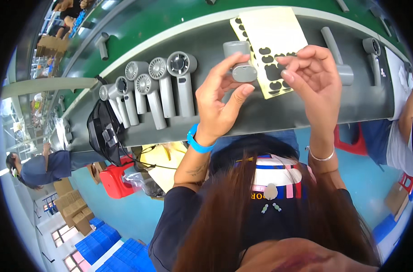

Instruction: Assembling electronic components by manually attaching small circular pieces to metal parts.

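Note:
My left hand is closed round a grey handheld fan, its rounded handle end turned toward me. Blue-banded, that wrist hangs over the dark bench. To the right, my right hand has thumb and fingertips drawn together in front of a sticker sheet; whatever is between them is too small to make out. The pale yellow sheet carries dark rounded stickers along its lower part and lies partly over another such sheet. Several grey handheld fans lie in a group left of my left hand.
More grey fans lie at the right of the bench. A black bag hangs at its near left edge. Red stools stand below. Other people sit at both sides, one in a dark shirt. Beyond runs a green belt.

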{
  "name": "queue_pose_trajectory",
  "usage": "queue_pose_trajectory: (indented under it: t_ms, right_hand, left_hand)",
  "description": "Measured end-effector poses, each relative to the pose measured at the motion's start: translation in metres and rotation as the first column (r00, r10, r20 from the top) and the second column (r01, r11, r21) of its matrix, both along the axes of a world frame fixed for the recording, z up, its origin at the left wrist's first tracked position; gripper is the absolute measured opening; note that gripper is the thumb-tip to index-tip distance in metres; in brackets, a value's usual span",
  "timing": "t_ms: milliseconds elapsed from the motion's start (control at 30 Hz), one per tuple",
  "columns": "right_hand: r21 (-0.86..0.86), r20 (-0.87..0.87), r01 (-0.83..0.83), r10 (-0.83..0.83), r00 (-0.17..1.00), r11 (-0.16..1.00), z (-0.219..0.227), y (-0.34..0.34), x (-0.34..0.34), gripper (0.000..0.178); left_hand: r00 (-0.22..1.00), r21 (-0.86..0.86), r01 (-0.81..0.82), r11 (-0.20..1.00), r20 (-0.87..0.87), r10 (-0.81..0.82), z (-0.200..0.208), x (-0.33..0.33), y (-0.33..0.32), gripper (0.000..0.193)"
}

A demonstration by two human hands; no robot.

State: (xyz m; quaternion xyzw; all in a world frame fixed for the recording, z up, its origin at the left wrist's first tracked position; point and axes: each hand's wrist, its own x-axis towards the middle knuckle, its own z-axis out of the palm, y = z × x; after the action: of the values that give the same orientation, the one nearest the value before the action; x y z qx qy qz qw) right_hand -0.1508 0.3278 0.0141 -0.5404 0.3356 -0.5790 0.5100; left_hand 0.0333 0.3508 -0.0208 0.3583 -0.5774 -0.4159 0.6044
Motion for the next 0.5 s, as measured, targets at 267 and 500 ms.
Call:
queue_pose_trajectory:
  t_ms: [267, 500]
  right_hand:
    - [0.078, -0.117, -0.073, 0.081, 0.99, 0.994, 0.017, 0.023, 0.015, 0.036]
    - [0.101, -0.105, -0.036, 0.046, 0.993, 0.994, 0.015, 0.027, 0.018, 0.038]
  left_hand:
    - [0.994, -0.06, 0.107, 0.992, -0.014, -0.108, -0.004, -0.001, 0.012, 0.042]
    - [0.996, -0.057, 0.083, 0.995, 0.043, -0.08, -0.006, -0.001, 0.014, 0.039]
